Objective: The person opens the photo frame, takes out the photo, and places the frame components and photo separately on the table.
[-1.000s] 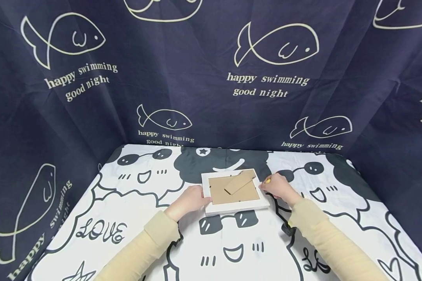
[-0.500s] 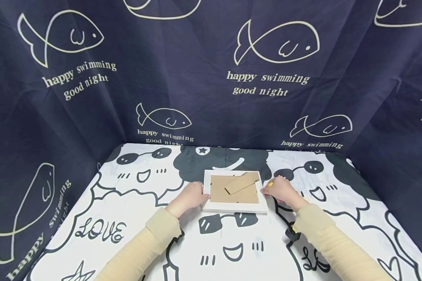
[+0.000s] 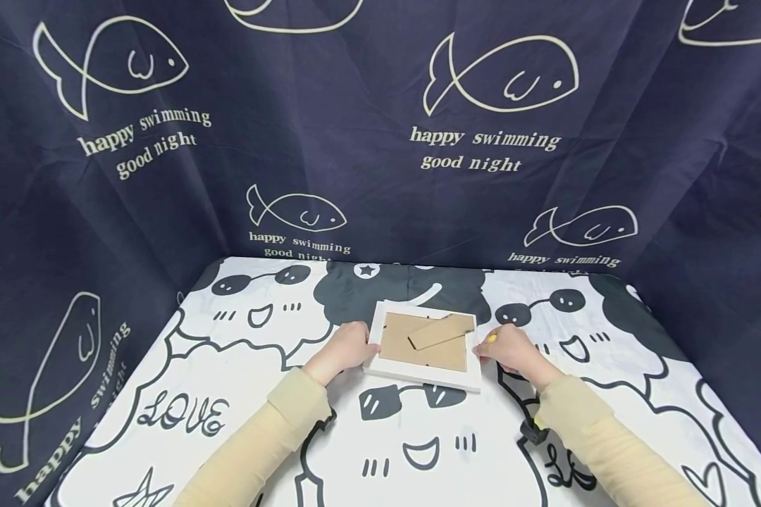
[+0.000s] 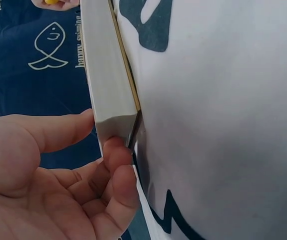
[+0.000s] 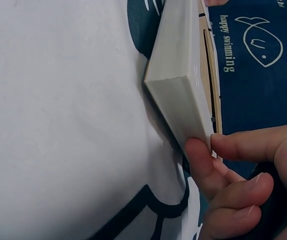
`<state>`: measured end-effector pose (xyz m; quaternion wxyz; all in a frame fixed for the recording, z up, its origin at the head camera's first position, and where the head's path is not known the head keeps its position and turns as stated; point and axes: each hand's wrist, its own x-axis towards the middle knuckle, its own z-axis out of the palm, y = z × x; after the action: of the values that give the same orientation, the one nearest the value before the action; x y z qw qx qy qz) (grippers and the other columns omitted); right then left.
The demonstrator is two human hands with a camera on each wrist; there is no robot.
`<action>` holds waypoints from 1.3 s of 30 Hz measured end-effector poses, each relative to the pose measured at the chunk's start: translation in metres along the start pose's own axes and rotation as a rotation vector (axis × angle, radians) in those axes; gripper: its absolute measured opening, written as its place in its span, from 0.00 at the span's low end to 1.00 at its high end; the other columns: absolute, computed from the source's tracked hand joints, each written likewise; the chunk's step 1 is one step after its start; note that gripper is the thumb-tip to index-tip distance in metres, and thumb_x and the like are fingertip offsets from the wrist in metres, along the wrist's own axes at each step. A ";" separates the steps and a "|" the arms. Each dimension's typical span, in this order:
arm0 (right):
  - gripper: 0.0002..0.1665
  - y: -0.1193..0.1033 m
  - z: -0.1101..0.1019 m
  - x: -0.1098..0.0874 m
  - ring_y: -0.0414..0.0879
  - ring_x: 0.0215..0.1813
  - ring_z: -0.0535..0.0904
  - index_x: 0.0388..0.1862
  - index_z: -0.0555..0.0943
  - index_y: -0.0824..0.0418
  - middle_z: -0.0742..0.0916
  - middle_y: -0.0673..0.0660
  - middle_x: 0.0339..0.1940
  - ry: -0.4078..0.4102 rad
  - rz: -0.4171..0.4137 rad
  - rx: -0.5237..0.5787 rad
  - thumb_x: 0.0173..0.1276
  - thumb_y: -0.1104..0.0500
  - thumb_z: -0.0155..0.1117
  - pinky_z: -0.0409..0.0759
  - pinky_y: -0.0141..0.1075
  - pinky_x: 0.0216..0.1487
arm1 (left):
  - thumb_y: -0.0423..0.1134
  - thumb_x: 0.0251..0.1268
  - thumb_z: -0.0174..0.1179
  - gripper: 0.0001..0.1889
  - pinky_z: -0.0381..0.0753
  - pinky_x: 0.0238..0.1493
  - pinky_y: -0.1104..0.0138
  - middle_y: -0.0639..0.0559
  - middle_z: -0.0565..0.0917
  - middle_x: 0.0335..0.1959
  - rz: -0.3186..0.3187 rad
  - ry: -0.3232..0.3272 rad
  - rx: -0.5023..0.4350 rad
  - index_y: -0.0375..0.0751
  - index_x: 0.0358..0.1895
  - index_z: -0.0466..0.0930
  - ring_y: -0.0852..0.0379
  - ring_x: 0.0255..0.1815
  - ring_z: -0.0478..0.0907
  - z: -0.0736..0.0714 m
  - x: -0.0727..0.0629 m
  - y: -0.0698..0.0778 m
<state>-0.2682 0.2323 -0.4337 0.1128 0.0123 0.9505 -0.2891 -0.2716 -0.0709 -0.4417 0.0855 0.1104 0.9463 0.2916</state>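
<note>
A white picture frame (image 3: 396,367) lies back up, slightly turned, over the table's middle. Its brown backboard (image 3: 393,352) and slanting easel leg (image 3: 444,331) face me. My left hand (image 3: 349,345) pinches the left side, thumb on top; in the left wrist view its fingers curl beneath the white edge (image 4: 111,65). The right side is pinched between thumb and forefinger of my right hand (image 3: 512,351), clearer in the right wrist view, where the frame's edge (image 5: 171,100) stands slightly off the cloth. A small yellow thing (image 3: 492,338) shows at the right hand; its kind is unclear.
A white cloth (image 3: 228,387) with black cartoon drawings covers the table. Dark blue curtains (image 3: 380,127) with fish prints enclose the back and sides. A small black item (image 3: 533,430) sits by the right wrist.
Held by both hands, the frame has turned clockwise and shifted slightly to the right. The right hand has moved a little right and nearer to me.
</note>
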 end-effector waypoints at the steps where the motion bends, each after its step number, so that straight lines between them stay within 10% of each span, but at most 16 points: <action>1: 0.11 0.000 0.000 -0.001 0.34 0.06 0.60 0.23 0.83 0.63 0.80 0.50 0.10 0.001 0.002 -0.001 0.57 0.56 0.66 0.60 0.26 0.12 | 0.42 0.60 0.63 0.12 0.71 0.19 0.70 0.50 0.76 0.19 0.001 0.001 0.010 0.35 0.28 0.76 0.58 0.19 0.72 0.000 0.001 0.000; 39: 0.14 0.001 0.006 -0.019 0.35 0.05 0.59 0.16 0.83 0.60 0.83 0.51 0.11 -0.070 0.006 0.065 0.56 0.54 0.68 0.57 0.27 0.10 | 0.39 0.60 0.63 0.12 0.79 0.41 0.58 0.43 0.84 0.39 0.006 0.031 0.084 0.34 0.41 0.82 0.48 0.40 0.80 -0.006 0.015 0.002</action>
<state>-0.2487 0.2300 -0.4351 0.1463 0.0088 0.9360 -0.3199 -0.2872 -0.0687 -0.4377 0.0651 0.1123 0.9585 0.2538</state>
